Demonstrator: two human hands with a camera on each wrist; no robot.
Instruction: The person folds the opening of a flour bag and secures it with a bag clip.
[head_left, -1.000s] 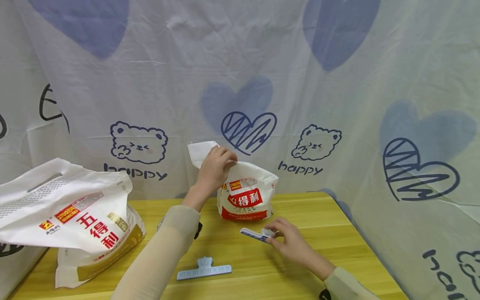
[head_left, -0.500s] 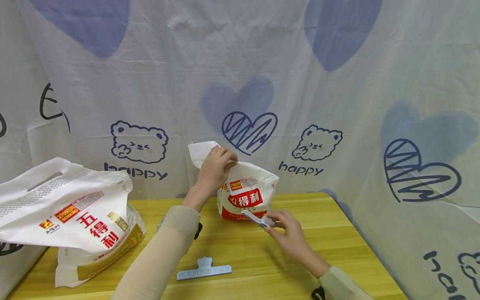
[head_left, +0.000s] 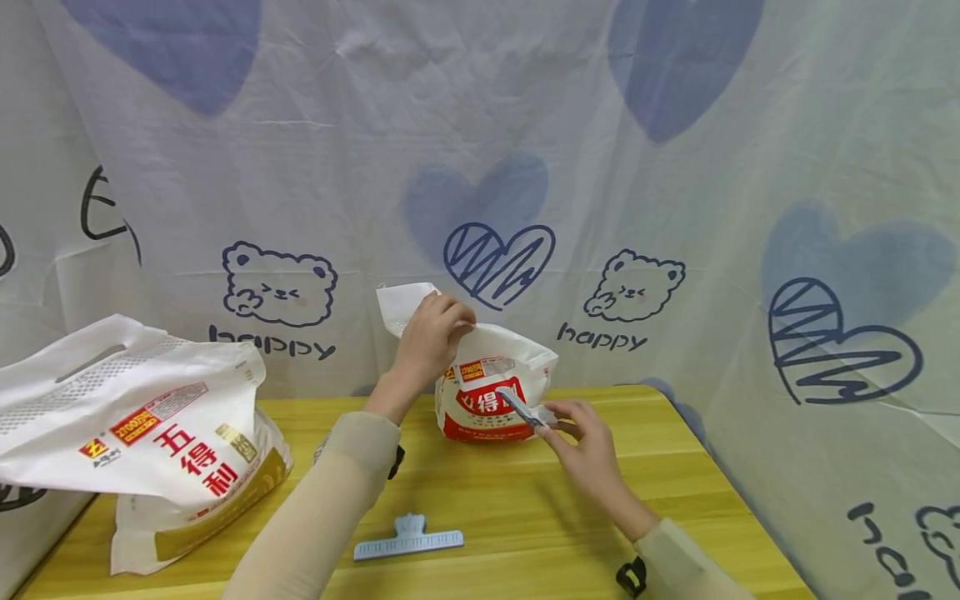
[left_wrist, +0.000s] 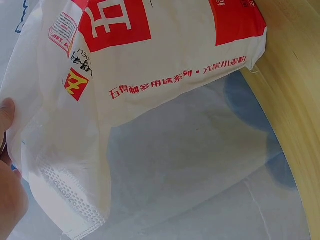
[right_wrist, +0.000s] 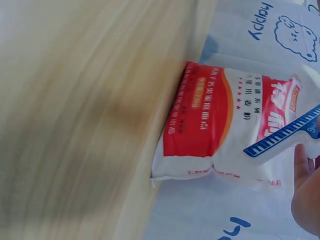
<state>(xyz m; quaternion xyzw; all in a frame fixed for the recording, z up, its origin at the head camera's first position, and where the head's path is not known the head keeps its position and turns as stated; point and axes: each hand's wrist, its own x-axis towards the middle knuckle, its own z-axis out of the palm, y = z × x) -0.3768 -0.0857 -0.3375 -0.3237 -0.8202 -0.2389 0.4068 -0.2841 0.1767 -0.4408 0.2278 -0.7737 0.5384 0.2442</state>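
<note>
**Flour bag gripped up top, ruler clip in front!**

Head view: the left hand has its fingers clamped on the bag's top, probably to steady it. The bag sits towards the far side of the counter. And here's the right hand, fingers pinching the clip by its grip, which presumably leaves the long bar unobstructed. A second clip lies nearer the person; a bigger bag leans at left.

Left wrist: fingers at the edge, the perforated flap spilling past them.

Right wrist: the clip slants across the bag's printing; touching or apart, I can't tell.
</note>
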